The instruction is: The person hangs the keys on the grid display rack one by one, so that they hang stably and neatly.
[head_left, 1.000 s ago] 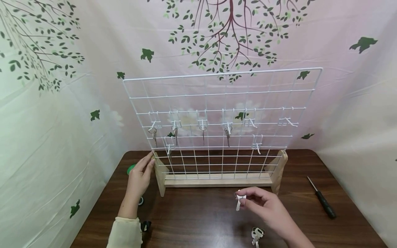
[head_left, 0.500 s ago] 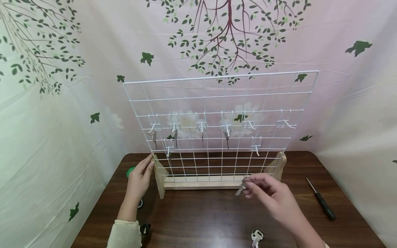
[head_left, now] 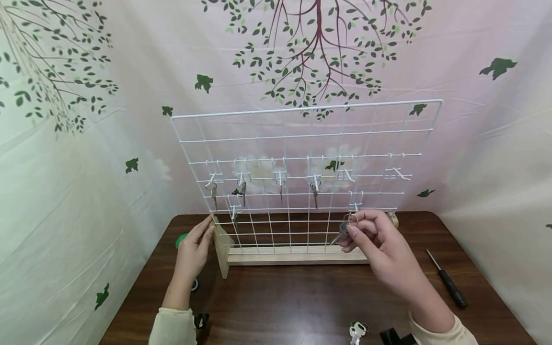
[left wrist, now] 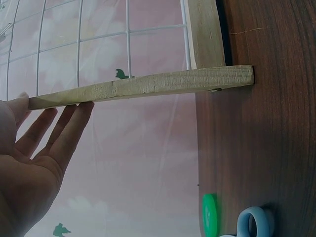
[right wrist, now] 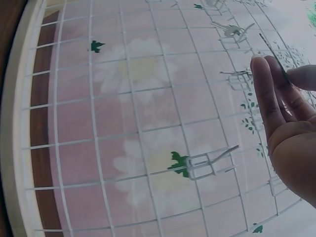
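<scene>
A white wire grid rack (head_left: pixel 267 139) stands on wooden side supports. My left hand (head_left: pixel 192 251) holds the left support (head_left: pixel 222 251), thumb at its edge and extended fingers against its outer face, as the left wrist view shows. With thumb and fingertips, my right hand (head_left: pixel 384 249) pinches a key (head_left: pixel 342 233) on a split ring (head_left: pixel 350 218). The ring is close to a lower-right hook (head_left: pixel 355 207); whether they touch cannot be told. In the right wrist view the key (right wrist: pixel 274 57) appears edge-on. Several other hooks carry keys, among them a hanging key (head_left: pixel 314 194).
More keys (head_left: pixel 357 331) lie on the dark wooden table (head_left: pixel 280 302) near its front. A screwdriver (head_left: pixel 450 285) lies at the right. Left of the rack are a green round object (head_left: pixel 180 239) and a pale blue loop-shaped handle (left wrist: pixel 254 219). Printed fabric (head_left: pixel 142 72) hangs behind.
My right hand has lifted the key from low in front of the rack up and slightly right to the lower-right hook. The left hand has stayed at the support.
</scene>
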The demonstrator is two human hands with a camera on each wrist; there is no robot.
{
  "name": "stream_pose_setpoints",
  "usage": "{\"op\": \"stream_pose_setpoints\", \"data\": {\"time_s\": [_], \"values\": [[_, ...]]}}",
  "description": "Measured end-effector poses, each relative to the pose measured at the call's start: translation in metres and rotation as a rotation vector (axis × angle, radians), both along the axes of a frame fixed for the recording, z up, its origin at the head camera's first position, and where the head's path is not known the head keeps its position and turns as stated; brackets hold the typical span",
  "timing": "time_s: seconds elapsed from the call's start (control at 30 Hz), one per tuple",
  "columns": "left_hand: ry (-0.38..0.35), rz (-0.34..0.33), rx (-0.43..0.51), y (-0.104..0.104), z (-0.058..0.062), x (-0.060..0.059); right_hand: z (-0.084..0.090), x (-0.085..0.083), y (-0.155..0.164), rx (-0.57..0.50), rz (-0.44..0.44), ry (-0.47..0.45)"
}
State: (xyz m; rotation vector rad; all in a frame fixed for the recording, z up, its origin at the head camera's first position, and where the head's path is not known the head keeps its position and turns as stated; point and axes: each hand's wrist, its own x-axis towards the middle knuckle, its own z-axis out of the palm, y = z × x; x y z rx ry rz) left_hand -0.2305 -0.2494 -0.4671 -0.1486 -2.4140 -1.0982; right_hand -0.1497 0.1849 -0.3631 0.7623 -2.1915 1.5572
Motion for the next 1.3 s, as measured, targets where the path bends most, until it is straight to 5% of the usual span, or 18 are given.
{"op": "stream_pose_setpoints", "data": {"time_s": [0.73, 1.3], "values": [[0.023, -0.001, -0.003, -0.002, -0.002, -0.001, 0.04, -0.017, 0.004, -0.214, -0.175, -0.086], [0.023, 0.005, -0.004, 0.0, -0.001, -0.001, 0.043, -0.036, 0.003, -0.254, -0.051, -0.16]]}}
